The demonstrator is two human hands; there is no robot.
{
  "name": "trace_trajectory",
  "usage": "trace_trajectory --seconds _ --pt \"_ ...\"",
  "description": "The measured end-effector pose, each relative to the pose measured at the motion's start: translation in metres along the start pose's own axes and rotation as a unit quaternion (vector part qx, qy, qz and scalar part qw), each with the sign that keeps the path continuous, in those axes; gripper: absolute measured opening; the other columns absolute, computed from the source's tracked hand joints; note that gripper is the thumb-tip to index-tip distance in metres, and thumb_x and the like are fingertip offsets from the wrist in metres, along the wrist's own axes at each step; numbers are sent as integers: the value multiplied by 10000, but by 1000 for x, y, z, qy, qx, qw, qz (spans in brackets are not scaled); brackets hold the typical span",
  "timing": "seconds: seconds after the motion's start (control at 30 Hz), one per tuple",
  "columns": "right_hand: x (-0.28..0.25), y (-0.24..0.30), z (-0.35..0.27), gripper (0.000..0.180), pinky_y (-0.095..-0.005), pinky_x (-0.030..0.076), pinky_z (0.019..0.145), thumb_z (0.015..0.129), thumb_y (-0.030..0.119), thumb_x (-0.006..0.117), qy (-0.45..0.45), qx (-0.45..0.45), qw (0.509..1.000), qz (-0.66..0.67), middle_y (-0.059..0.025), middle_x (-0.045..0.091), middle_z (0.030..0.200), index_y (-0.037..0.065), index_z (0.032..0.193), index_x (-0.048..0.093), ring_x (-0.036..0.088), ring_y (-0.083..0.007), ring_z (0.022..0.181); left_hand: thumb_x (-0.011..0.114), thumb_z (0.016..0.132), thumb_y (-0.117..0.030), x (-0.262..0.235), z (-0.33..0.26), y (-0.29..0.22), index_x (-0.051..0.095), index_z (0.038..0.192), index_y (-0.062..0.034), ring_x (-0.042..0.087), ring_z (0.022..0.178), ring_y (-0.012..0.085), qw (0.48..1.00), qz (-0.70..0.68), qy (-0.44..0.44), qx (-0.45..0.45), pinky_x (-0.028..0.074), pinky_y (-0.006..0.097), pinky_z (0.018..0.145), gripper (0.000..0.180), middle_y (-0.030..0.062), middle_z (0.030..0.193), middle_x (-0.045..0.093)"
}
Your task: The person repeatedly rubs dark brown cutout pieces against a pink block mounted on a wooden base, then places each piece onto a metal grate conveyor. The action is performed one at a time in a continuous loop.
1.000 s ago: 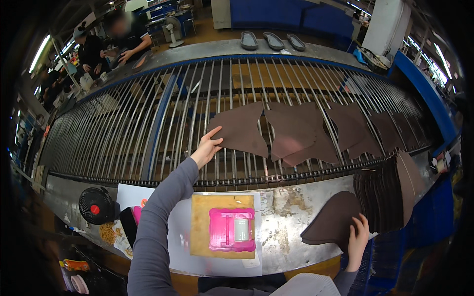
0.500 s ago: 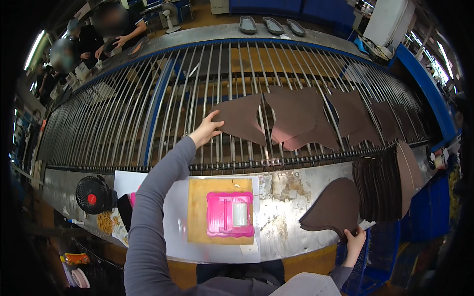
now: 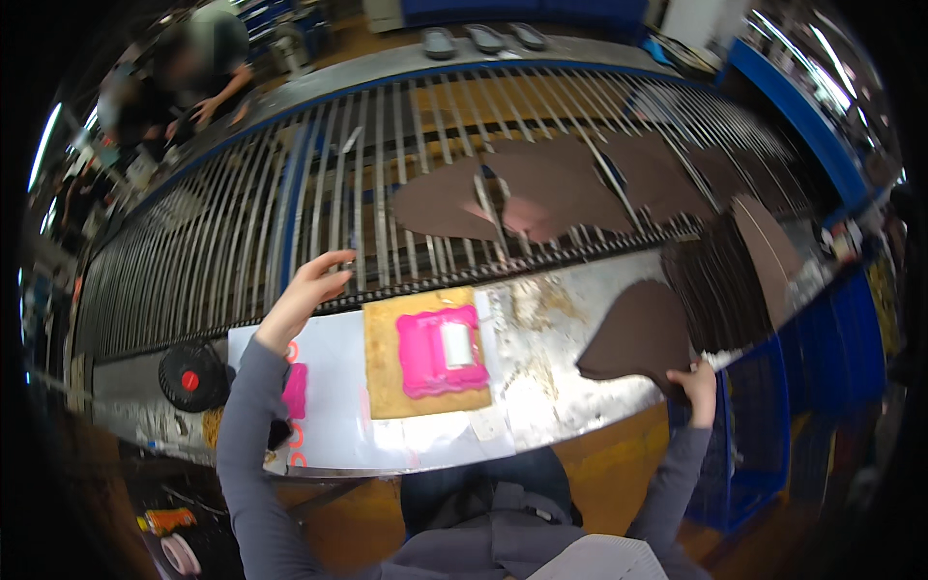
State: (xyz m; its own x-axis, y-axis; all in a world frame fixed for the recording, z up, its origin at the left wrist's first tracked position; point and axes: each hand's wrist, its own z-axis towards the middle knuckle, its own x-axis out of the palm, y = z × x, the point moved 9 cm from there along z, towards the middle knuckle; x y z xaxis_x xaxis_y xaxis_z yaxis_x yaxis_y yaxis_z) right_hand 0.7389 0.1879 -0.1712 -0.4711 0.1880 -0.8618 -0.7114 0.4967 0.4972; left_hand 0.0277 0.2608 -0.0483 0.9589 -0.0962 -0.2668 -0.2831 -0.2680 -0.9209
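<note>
My left hand point(image 3: 311, 295) hovers over the near edge of the metal-rod conveyor point(image 3: 331, 198), fingers apart and holding nothing. To its right, a dark brown cut sheet piece point(image 3: 440, 205) lies on the rods, first in a row of similar overlapping pieces, some showing pinkish patches. My right hand point(image 3: 694, 389) grips the lower corner of a small pile of brown cut pieces point(image 3: 636, 333) on the metal table; thumb and fingers close around its edge. Beside that pile stands a thick stack of brown pieces point(image 3: 720, 285).
On the table, a yellow board point(image 3: 391, 401) carries a pink tray point(image 3: 418, 356) with a white roll point(image 3: 456, 344). A black fan point(image 3: 188, 379) lies at left. A blue crate point(image 3: 759, 435) stands at right. Grey sole-shaped items point(image 3: 485, 39) rest beyond the conveyor, where a person point(image 3: 217, 82) works.
My left hand has let go of the brown piece on the rods and drawn back left and nearer. My right hand keeps its grip on the small pile. The view has tilted.
</note>
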Motion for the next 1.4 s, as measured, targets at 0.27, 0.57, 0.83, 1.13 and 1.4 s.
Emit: trace_trajectory --seconds 0.27,0.57,0.83,1.13,1.4 --pt "-5 15 11 645 -411 515 852 558 297 914 53 28 995 -81 -249 679 1017 -24 1046 641 663 -363 988 638 905 -83 12 -66 0 570 1300 -33 546 1207 184 998 11 15 57 420 311 1032 404 92 1380 536" --pt "-45 82 -38 392 -403 526 855 832 71 665 -36 -95 993 -54 -228 678 1093 45 1222 642 669 -348 993 613 896 -29 55 -116 -43 595 1267 -39 526 1240 183 987 65 99 106 432 336 1030 372 64 1367 539" --pt "-178 248 -147 299 -238 500 802 874 -22 639 -68 -344 906 238 -131 732 1022 -1 1169 681 656 -114 893 653 877 -78 92 -144 -115 687 1184 -106 388 1382 285 937 141 121 296 342 399 1119 311 130 1460 437" --pt "-164 383 -206 321 -213 501 805 835 -71 657 130 -513 728 436 -108 724 998 -61 1156 669 654 -104 885 779 776 -195 72 -129 -164 753 1047 -84 349 1405 331 886 -97 155 426 307 469 1143 294 148 1576 253" --pt "-112 458 -259 380 -233 488 771 839 -94 630 246 -625 645 365 -93 686 1031 -18 1212 633 636 -112 897 766 722 37 2 -154 -66 712 987 39 657 920 184 938 -197 -4 286 511 300 850 270 110 966 702"
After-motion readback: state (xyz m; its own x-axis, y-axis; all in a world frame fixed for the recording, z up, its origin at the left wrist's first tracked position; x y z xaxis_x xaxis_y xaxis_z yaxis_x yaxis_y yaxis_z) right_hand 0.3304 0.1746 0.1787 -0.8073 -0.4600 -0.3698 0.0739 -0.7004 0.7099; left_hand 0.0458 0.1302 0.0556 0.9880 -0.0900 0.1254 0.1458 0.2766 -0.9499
